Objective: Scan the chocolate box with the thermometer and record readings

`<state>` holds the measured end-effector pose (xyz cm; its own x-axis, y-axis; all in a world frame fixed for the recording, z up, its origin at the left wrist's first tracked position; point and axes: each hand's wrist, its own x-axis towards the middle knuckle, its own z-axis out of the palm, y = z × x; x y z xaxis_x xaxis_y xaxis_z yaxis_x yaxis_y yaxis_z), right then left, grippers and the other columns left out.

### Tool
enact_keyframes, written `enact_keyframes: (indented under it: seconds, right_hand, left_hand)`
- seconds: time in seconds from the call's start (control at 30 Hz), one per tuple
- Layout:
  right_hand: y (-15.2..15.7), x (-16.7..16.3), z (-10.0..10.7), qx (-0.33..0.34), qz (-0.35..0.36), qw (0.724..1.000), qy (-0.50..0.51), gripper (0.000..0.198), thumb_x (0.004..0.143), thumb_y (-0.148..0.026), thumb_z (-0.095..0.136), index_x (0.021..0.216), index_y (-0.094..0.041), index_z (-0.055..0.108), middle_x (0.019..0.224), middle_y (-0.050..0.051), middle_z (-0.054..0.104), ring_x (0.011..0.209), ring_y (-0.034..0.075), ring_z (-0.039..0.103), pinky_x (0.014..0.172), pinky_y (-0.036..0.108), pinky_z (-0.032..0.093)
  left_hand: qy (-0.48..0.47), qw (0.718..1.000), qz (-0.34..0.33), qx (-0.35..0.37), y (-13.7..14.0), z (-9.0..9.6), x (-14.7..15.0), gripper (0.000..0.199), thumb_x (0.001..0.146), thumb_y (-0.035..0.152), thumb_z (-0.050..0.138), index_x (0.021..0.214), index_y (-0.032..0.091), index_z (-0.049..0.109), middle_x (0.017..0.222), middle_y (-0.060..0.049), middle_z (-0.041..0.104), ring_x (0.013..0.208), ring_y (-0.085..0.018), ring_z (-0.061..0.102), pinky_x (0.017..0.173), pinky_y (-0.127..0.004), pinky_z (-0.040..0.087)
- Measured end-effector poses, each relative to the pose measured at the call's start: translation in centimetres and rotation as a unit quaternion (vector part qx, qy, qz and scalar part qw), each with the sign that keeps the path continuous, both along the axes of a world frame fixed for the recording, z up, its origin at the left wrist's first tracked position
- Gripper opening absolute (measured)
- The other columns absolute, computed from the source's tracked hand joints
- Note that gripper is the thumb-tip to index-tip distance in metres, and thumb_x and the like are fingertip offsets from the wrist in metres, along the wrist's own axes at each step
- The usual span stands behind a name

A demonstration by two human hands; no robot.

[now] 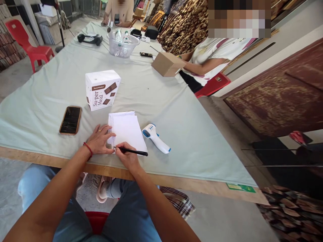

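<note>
Near the table's front edge lies a white notepad [127, 129], with small marks along its left margin. My left hand [99, 140] rests on its left side, fingers spread, a red cord round the wrist. In my right hand [127, 157] is a black pen [133, 151], its tip down at the lower left of the page. Just right of the pad lies a white and blue infrared thermometer [156, 138]. A phone [70, 120] lies face up left of my left hand. Behind the pad stands a white "Su-per Meal" box [102, 90].
A clear plastic basket [121, 48] with bottles stands farther back, near a black wheeled item [90, 39]. At right, a seated person holds a cardboard box [168, 64]; another person sits at the far end. A red chair [29, 45] stands at left.
</note>
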<state>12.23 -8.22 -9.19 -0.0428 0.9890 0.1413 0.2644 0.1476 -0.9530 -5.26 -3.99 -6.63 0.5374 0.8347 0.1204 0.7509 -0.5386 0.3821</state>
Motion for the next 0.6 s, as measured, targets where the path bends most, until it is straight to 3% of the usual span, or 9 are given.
enact_keyframes:
  seconds: [0.6]
  right_hand:
    - [-0.05,-0.01,0.17,0.003,-0.007,1.000,-0.004,0.012,0.069,-0.034,0.056,0.066,-0.023,0.058,0.057,-0.002,0.062,0.055,0.015,0.054,0.055,0.029,0.047]
  left_hand:
    - [-0.007,1.000,0.000,-0.002,0.07,-0.06,-0.12,0.061,0.064,0.047,0.076,0.119,0.025,0.060,0.141,-0.013,0.046,0.137,-0.034,0.036,0.118,-0.056,0.013]
